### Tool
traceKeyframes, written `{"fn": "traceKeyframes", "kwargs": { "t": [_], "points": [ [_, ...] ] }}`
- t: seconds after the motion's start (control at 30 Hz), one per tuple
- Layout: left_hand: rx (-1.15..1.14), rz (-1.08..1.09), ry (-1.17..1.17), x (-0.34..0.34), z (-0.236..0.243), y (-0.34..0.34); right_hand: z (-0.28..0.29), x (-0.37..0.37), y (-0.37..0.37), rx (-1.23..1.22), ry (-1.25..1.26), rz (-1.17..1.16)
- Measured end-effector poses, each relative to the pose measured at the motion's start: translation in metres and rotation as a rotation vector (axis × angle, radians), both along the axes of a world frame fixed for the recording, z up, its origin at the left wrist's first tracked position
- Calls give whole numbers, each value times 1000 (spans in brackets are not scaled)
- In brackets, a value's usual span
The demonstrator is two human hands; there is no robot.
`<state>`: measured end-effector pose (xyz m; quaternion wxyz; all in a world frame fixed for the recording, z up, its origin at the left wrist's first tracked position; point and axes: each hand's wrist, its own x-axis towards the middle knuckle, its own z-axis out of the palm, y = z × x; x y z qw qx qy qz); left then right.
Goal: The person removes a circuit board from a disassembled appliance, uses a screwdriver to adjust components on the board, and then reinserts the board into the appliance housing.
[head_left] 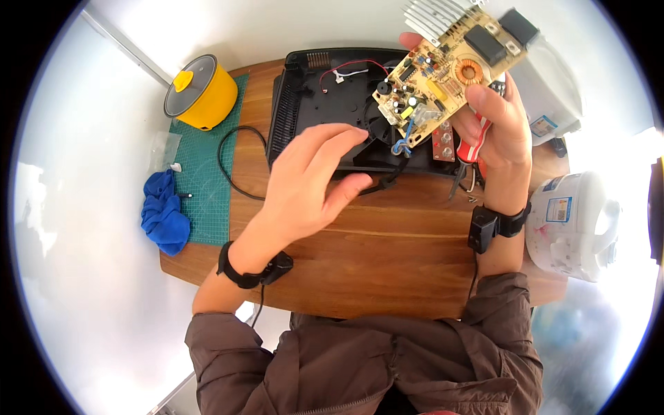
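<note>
Right-hand grip [505,131] is clamped on a circuit board [422,86], thumb over its near right edge and a fingertip showing past the opposite edge; a red-handled tool [470,149] lies against the same palm. Tilted, the board is held up over the right part of a black casing [311,104], with metal fins [432,21] at its far end and blue wires [401,146] at its near corner. Left-hand grip [304,183] holds nothing, thumb and fingers apart, over the casing's near edge, with a gap between it and the board. Widest room lies on the wooden worktop [387,256] between casing and front edge. Leftward, a black cord [220,155] loops onto a green mat [207,180]; a yellow pot [214,97] stands at its far end and a blue cloth [166,214] lies across its left edge. Rightward, a white container [567,232] crowds the worktop's edge.
</note>
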<state>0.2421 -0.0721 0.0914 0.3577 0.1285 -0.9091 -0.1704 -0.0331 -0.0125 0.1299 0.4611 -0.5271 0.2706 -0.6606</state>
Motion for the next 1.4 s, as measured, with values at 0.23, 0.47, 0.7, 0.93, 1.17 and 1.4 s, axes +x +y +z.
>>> {"fn": "traceKeyframes", "kwargs": {
  "t": [0.23,0.47,0.7,0.93,1.17,1.4],
  "points": [
    [229,59,-41,-30,1,16,-9,-2,9,-12,23,-72],
    [434,61,357,-56,-1,19,-17,-6,15,52,61,-177],
    [602,-18,475,-71,2,16,-9,1,21,44,52,-255],
    [56,112,569,-77,16,1,-18,2,26,46,103,-324],
    [-128,76,585,-75,13,-10,-20,5,26,43,95,-307],
    [-120,82,566,-76,11,-11,-20,3,22,37,34,-223]
  ]
}}
